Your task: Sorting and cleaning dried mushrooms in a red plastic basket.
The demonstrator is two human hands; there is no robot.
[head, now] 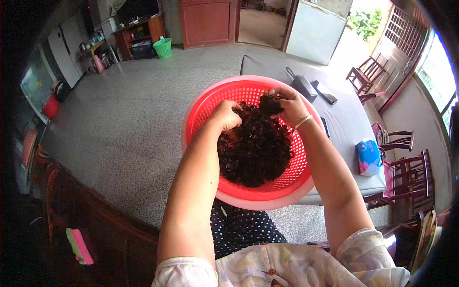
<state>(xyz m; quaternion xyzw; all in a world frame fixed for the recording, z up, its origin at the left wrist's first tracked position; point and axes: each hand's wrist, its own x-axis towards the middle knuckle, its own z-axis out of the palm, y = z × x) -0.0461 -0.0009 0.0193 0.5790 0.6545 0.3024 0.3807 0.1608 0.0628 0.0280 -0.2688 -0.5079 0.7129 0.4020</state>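
A red plastic colander basket (pixel 247 201) with a pale pink rim stands before me, its far right part over the grey-covered table. Dark, crinkled pieces that look like dried black fungus (pixel 254 154) fill its middle. My right hand (pixel 291 107), with a pale bangle at the wrist, grips a dark clump (pixel 269 104) between thumb and fingers above the basket's far right side. At the upper left edge of the heap is my left hand (pixel 228 114), its fingers curled down at the dark pieces; whether it pinches one is not visible.
On the grey-covered table (pixel 344 118) lie a dark box (pixel 304 88), a black-handled brush-like tool (pixel 324 93) and a blue tissue pack (pixel 368 158). Wooden chairs (pixel 408 174) line the right side. A green basket (pixel 162 48) stands on the floor by a wooden cabinet (pixel 123 43).
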